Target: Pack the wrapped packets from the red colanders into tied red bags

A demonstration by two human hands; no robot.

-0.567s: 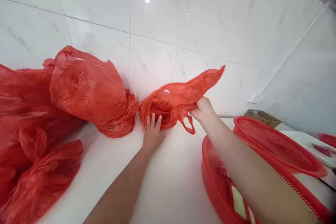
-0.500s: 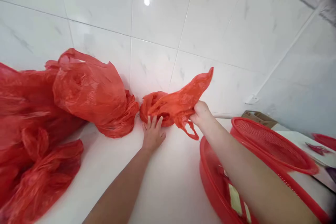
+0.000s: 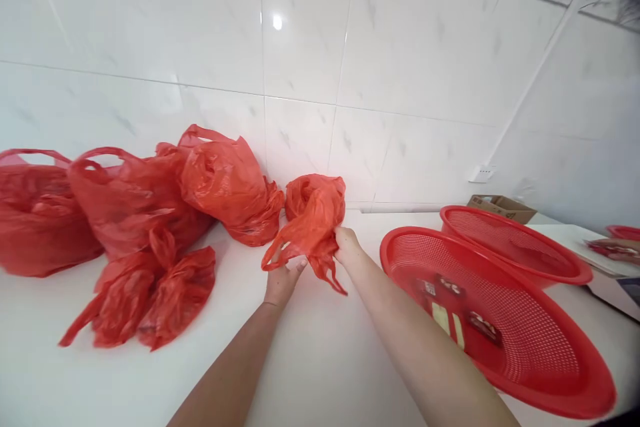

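A loose red plastic bag hangs in front of a small bundled red bag by the wall; I cannot tell whether they are one piece. My right hand is closed on the loose bag's right side. Below its drooping handle is my left hand, thumb stretched out and apart; the bag hides most of its fingers. Just left stands a full red bag, and a knotted red bag lies nearer on the white table.
More filled red bags line the left wall side. A large red mesh basket on the right holds several small packets. Behind it are another red basket and a cardboard box. Another person's hand shows far right.
My right hand has drawn the loose bag left and nearer, its tip now drooping. My left hand has slipped from the bundle to beneath the bag's handle. The view has tilted up.
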